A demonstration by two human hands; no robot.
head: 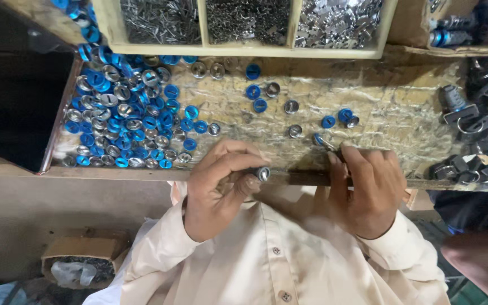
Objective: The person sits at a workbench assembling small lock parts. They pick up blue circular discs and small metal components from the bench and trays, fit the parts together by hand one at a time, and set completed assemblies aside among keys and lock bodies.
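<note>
My left hand [217, 186] is closed around a small round silver metal cylinder [263, 173], pinched between thumb and fingers at the bench's front edge. My right hand [368, 189] rests on that edge with its fingertips on a thin metal piece [327, 144] beside a blue round cap [318, 138]. A big heap of blue and silver round caps [125, 113] lies to the left. Loose caps [292, 106] are scattered on the worn wooden bench [402, 107] just beyond both hands.
A wooden tray [244, 49] at the back holds three compartments of small metal parts. A dark box [21, 90] stands at the far left. Padlock bodies and shackles [481, 135] pile up at the right. A cardboard box [83, 262] sits on the floor.
</note>
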